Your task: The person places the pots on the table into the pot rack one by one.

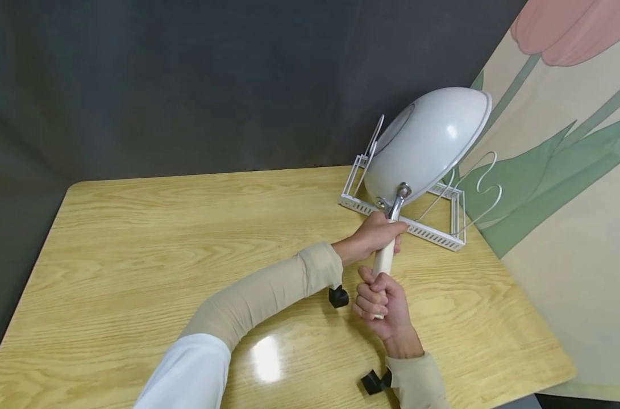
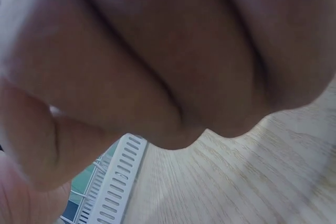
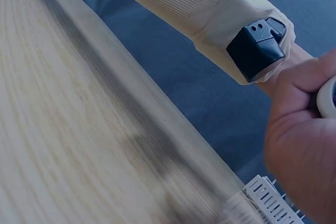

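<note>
A white pan [image 1: 427, 142] with a deep, rounded outside leans on its side in a white wire rack [image 1: 432, 234], its base towards the upper left. From its lower side a metal bracket joins a cream handle [image 1: 384, 258] that points towards me. My left hand [image 1: 376, 234] grips this handle close to the bracket. Lower down, my right hand [image 1: 383, 304] holds the handle's end with curled fingers. In the left wrist view, curled fingers [image 2: 157, 51] fill the upper part. The handle's end [image 3: 328, 98] shows at the right edge of the right wrist view.
The rack stands at the back right of a wood-grain table [image 1: 187, 227], with tall wire loops [image 1: 494, 193] on its right end. A dark curtain [image 1: 212, 85] hangs behind. To the right is a wall with a painted flower [image 1: 570, 28].
</note>
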A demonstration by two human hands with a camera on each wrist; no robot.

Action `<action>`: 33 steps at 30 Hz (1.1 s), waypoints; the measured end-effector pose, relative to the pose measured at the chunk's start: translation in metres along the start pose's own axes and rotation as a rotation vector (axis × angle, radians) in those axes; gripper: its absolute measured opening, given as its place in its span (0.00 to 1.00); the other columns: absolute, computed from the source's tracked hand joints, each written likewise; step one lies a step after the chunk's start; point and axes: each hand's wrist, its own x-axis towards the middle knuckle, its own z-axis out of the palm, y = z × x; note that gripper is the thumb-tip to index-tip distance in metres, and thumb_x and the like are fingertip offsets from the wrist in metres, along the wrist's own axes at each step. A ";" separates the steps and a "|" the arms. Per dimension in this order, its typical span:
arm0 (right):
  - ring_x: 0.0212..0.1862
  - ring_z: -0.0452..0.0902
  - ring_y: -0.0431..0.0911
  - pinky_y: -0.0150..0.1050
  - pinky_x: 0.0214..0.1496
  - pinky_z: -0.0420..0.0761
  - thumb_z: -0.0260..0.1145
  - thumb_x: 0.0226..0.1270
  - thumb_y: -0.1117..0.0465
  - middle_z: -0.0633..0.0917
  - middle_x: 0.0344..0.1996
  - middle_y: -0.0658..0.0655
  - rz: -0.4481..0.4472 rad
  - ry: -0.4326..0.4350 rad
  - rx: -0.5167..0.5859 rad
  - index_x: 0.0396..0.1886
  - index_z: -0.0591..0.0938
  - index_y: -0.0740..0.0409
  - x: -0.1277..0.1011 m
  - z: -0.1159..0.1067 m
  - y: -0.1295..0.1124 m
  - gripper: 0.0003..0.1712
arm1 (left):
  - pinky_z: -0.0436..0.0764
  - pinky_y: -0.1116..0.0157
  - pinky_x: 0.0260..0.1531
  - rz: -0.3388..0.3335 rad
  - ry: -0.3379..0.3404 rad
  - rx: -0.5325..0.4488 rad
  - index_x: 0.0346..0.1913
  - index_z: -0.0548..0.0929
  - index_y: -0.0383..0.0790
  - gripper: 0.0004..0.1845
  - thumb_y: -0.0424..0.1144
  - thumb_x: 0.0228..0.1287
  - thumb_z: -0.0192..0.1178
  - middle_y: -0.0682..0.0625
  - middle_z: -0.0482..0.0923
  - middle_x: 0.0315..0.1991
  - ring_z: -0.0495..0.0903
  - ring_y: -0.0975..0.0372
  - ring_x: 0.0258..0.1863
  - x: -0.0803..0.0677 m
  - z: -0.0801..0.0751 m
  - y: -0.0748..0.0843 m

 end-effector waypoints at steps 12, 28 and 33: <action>0.13 0.49 0.34 0.26 0.19 0.57 0.38 0.64 0.72 0.54 0.14 0.44 -0.008 0.150 -0.070 0.30 0.59 0.54 -0.004 0.005 -0.002 0.09 | 0.74 0.70 0.16 -0.006 -0.064 -0.101 0.25 0.73 0.40 0.12 0.29 0.68 0.59 0.50 0.73 0.16 0.75 0.63 0.13 0.003 -0.003 -0.003; 0.17 0.57 0.34 0.25 0.22 0.69 0.34 0.74 0.72 0.63 0.17 0.44 0.063 0.420 -0.365 0.39 0.66 0.52 -0.012 0.010 -0.009 0.15 | 0.77 0.69 0.18 -0.052 -0.143 -0.308 0.33 0.72 0.38 0.08 0.26 0.71 0.56 0.47 0.72 0.20 0.73 0.62 0.15 0.006 -0.004 -0.011; 0.18 0.63 0.34 0.27 0.24 0.70 0.38 0.76 0.70 0.69 0.19 0.43 0.097 0.483 -0.453 0.39 0.65 0.51 -0.012 0.011 -0.013 0.11 | 0.79 0.68 0.22 -0.055 -0.194 -0.316 0.37 0.72 0.38 0.06 0.28 0.72 0.57 0.46 0.75 0.22 0.76 0.61 0.18 0.006 -0.008 -0.012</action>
